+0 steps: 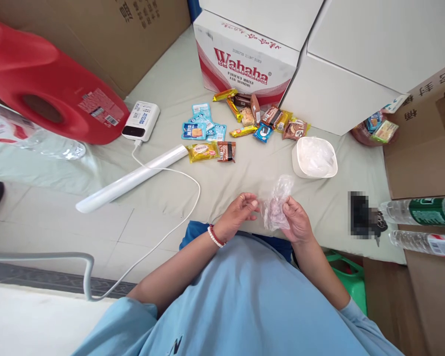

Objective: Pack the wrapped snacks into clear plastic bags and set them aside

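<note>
The cloth-covered surface (240, 173) stretched out before me, the broadest thing there. On it at the back, the red and white Wahaha purified water carton (244, 62) stood next to a plain white box (319, 94), and a brown cardboard carton (96, 39) rose behind the red jug (59, 64) on my left. The glossy white tube (133, 179) lay slantwise, one end near the yellow snack packet (203, 152). To my right lay the green-labelled plastic bottle (426, 211), and ahead of it, nearer the middle, sat the square white tub (300, 168) with crumpled translucent plastic (315, 151) inside.

My right grip (298, 220) was closed on the crumpled clear plastic wrapping (277, 207), thumb pressed on its edge, holding it up in front of my body, between my two hands. My left grip (240, 210) was loosely curled just beside the wrapping; I could not tell whether its fingertips touched it.

Smaller were the white electronic device (142, 118), with its white cable (199, 193) plugged in, then the overlapping blue snack packets (193, 131), and smallest, the square brown packet (226, 151) beside the yellow one.
</note>
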Demonstrator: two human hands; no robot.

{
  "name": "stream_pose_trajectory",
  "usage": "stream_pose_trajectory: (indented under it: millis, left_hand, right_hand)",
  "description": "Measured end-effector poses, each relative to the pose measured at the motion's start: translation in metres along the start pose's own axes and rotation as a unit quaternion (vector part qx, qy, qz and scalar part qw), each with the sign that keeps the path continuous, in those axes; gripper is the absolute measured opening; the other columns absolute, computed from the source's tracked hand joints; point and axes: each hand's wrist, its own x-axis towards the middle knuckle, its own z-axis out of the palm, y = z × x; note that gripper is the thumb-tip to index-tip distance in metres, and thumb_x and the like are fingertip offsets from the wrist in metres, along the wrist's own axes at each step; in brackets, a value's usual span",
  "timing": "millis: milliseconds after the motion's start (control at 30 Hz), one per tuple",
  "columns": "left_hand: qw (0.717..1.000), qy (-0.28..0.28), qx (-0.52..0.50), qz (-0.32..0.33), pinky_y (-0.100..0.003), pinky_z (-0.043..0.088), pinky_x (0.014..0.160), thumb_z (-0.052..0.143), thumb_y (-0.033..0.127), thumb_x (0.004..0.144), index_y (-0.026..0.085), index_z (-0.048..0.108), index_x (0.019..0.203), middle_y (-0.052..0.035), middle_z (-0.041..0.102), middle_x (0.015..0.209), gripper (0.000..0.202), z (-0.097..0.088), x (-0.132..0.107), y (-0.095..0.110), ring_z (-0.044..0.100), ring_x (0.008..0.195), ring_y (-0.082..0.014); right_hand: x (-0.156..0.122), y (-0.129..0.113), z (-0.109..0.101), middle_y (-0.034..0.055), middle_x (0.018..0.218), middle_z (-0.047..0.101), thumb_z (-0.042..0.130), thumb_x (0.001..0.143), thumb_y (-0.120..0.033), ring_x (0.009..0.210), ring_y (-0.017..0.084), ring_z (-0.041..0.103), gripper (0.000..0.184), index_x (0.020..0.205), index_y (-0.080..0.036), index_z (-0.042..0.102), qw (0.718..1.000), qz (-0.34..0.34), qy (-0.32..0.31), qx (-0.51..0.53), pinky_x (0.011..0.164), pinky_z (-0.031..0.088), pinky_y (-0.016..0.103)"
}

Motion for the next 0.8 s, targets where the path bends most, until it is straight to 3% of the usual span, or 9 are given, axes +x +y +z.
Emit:
stream_pose_trajectory:
  millis: [67,167,300,367,433,567,733,800]
  left_hand:
    - [1.000,-0.024,0.004,-0.005,-0.026,0.049,0.069,0.086,0.059,0.069,0.018,0.067,0.095,-0.0017,0.065,0.089,0.052,0.003,0.002,-0.004,0.060,0.078,-0.0134]
    - [1.000,-0.008,-0.008,-0.004,-0.023,0.040,0.058,0.091,0.054,0.064,0.016,0.066,0.079,0.0036,0.057,0.066,0.048,0.001,0.007,-0.008,0.049,0.059,-0.0077]
    - [0.995,0.062,-0.073,-0.025,-0.022,0.038,0.055,0.093,0.053,0.059,0.016,0.064,0.076,0.0038,0.058,0.064,0.050,-0.005,0.011,-0.008,0.049,0.056,-0.0070]
    - [0.991,0.095,-0.087,-0.020,-0.022,0.041,0.056,0.093,0.054,0.056,0.016,0.064,0.075,0.0034,0.059,0.064,0.052,-0.005,0.012,-0.009,0.051,0.056,-0.0074]
    - [0.990,0.118,-0.083,-0.009,-0.022,0.042,0.057,0.093,0.053,0.056,0.016,0.063,0.075,0.0034,0.059,0.063,0.051,-0.003,0.013,-0.010,0.051,0.056,-0.0073]
    - [0.988,0.144,-0.061,0.011,-0.022,0.041,0.056,0.090,0.052,0.060,0.017,0.063,0.078,0.0047,0.059,0.062,0.048,-0.005,0.014,-0.010,0.050,0.054,-0.0066]
    - [0.987,0.160,0.009,0.020,-0.023,0.036,0.054,0.087,0.050,0.065,0.017,0.065,0.084,0.0036,0.061,0.064,0.045,-0.031,0.013,-0.002,0.046,0.051,-0.0068]
    - [0.984,0.153,0.070,0.055,-0.025,0.040,0.058,0.084,0.048,0.071,0.018,0.066,0.087,0.0031,0.061,0.065,0.039,-0.038,0.010,0.000,0.049,0.055,-0.0091]
  right_hand:
    - [0.002,0.003,0.000,-0.0012,0.076,0.061,0.085,0.076,-0.049,0.065,0.015,0.056,0.035,0.085,-0.024,0.061,0.999,0.014,0.011,0.039,0.066,0.051,0.030]
    - [0.007,0.003,-0.005,-0.0014,0.080,0.065,0.084,0.078,-0.044,0.070,0.015,0.060,0.029,0.087,-0.025,0.064,0.996,0.007,0.039,0.084,0.069,0.054,0.029]
    - [0.009,0.004,-0.009,0.0023,0.096,0.069,0.072,0.084,-0.066,0.083,0.018,0.065,0.042,0.098,-0.027,0.068,0.997,-0.001,0.024,0.076,0.070,0.058,0.032]
    - [0.007,0.009,-0.006,0.0037,0.104,0.070,0.080,0.077,-0.064,0.092,0.020,0.065,0.047,0.105,-0.027,0.068,1.000,-0.007,-0.001,0.008,0.076,0.059,0.034]
    - [0.005,0.017,0.000,0.0035,0.106,0.070,0.089,0.071,-0.052,0.097,0.020,0.064,0.048,0.106,-0.026,0.067,0.995,-0.015,-0.018,-0.093,0.081,0.058,0.033]
    - [0.005,0.027,0.004,0.0024,0.087,0.071,0.079,0.082,-0.048,0.080,0.018,0.063,0.028,0.091,-0.023,0.069,0.961,-0.046,-0.005,-0.273,0.077,0.053,0.031]
    - [0.008,0.004,-0.022,0.0048,0.089,0.072,0.070,0.090,-0.043,0.078,0.019,0.062,0.019,0.091,-0.024,0.075,0.883,-0.157,0.047,-0.440,0.078,0.050,0.034]
    - [0.008,-0.004,-0.031,0.0043,0.088,0.072,0.072,0.089,-0.044,0.076,0.019,0.061,0.020,0.090,-0.024,0.075,0.887,-0.149,0.062,-0.432,0.075,0.049,0.033]
